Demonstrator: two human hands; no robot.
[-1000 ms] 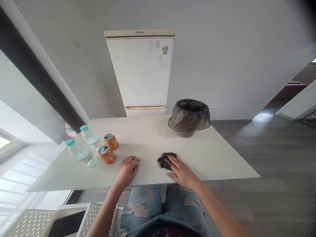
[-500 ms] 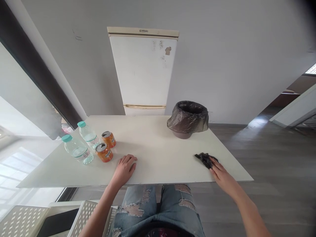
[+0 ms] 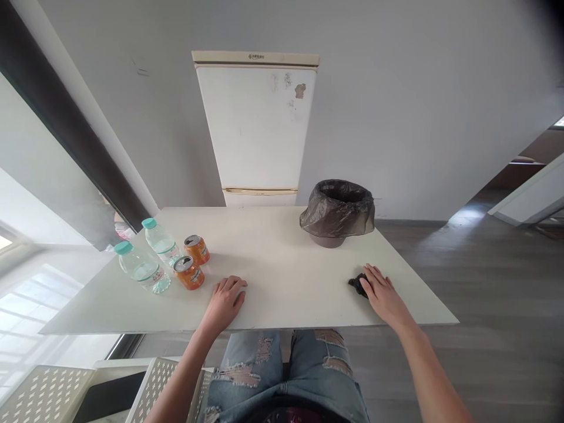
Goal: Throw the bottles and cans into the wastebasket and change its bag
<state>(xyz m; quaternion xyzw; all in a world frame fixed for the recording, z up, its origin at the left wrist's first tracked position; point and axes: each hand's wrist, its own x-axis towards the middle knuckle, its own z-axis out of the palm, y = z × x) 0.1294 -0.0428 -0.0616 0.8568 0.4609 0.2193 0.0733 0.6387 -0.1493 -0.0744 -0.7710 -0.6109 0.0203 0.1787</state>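
Note:
My left hand (image 3: 225, 301) rests palm down on the white table, loosely open and with nothing in it. To its left stand two orange drink cans (image 3: 189, 274) with opened tops. Beyond them are two clear plastic bottles (image 3: 143, 268) with teal caps. At the right side of the table, my right hand (image 3: 384, 295) lies over a small crumpled black plastic bag (image 3: 358, 286), its fingers stretched out across it. Most of this bag is hidden under the fingers. Farther back stands a bin (image 3: 328, 241) lined with a dark plastic bag (image 3: 337, 211).
The white table (image 3: 273, 276) has its front edge just before my legs. A white fridge (image 3: 258, 129) stands behind it against a grey wall. Below the table at the left are perforated plastic baskets (image 3: 48, 390).
My right hand has shifted forward and left, and now covers most of the crumpled black bag. My left hand stays on the table. The view has shifted slightly.

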